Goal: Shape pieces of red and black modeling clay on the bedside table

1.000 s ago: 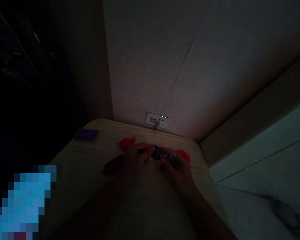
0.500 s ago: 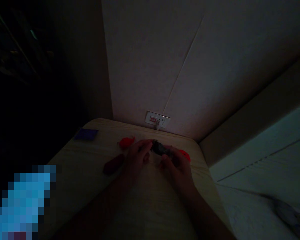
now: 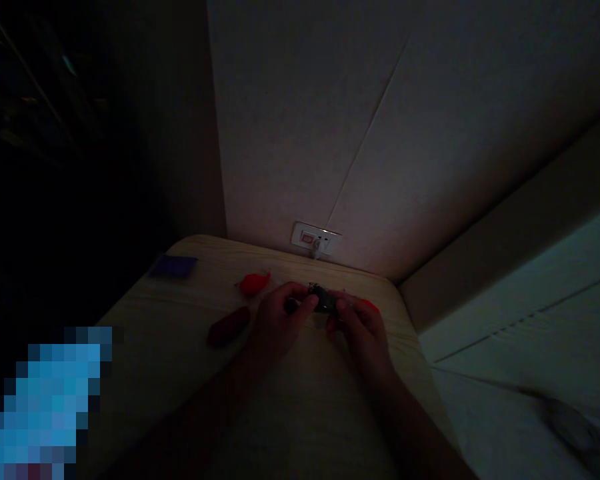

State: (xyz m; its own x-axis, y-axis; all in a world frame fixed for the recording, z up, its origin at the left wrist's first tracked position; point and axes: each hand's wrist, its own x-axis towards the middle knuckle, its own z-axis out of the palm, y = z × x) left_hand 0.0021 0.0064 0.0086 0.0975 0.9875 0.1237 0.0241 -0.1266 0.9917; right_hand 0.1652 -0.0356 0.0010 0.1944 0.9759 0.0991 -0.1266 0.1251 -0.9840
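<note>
The room is very dark. Over a small light wooden table (image 3: 300,407), my left hand (image 3: 280,320) and my right hand (image 3: 363,330) both pinch a small dark object (image 3: 323,300) held between them near the table's far edge. I cannot make out what the object is. A bright red piece (image 3: 254,283) lies just left of my left hand. Another red piece (image 3: 369,307) shows behind my right hand. A dark red oblong thing (image 3: 229,326) rests on the table to the left of my left wrist.
A flat purple item (image 3: 174,267) lies at the table's far left corner. A wall socket (image 3: 314,239) with a cable plugged in sits just behind the table. A pale bed surface (image 3: 530,347) lies to the right. A blurred blue patch (image 3: 50,407) fills the lower left.
Both hands have drawn closer together around the dark object and shifted slightly toward the wall. The other pieces on the table have stayed where they were.
</note>
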